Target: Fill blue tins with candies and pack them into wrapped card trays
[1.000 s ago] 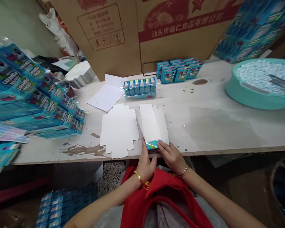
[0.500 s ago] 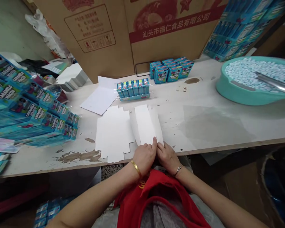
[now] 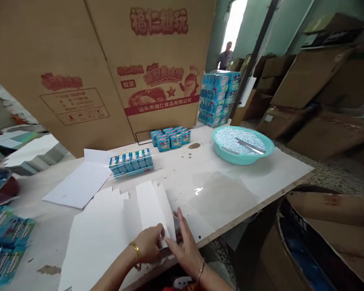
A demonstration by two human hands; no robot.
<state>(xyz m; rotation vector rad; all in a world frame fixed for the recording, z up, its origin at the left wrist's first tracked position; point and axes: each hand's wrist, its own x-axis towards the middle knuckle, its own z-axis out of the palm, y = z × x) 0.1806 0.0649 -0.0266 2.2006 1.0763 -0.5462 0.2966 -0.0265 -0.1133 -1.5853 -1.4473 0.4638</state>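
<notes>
A white cardboard blank (image 3: pixel 150 206), folded up along its long sides, lies near the table's front edge. At its near end my left hand (image 3: pixel 150 243) pinches the card between thumb and curled fingers. My right hand (image 3: pixel 185 246) has its fingers stretched out, with the thumb near the card's end and the other fingers along its right side. To the left lies a flat white cardboard blank (image 3: pixel 94 234). Beyond the folded one stands a clear-wrapped row of small blue boxes (image 3: pixel 132 162).
Several small blue packs (image 3: pixel 171 139) stand before a tall brown carton (image 3: pixel 109 72). A turquoise basin (image 3: pixel 239 157) holds pale tablets and a metal scoop (image 3: pixel 250 146). A clear sheet (image 3: pixel 221 194) lies at right. An open carton (image 3: pixel 330 230) stands beside the table; a person (image 3: pixel 226 56) is far off.
The view has swung right and up. My right hand has opened, its fingers now straightened beside the folded card. My left hand has closed into a pinch at the card's near end.
</notes>
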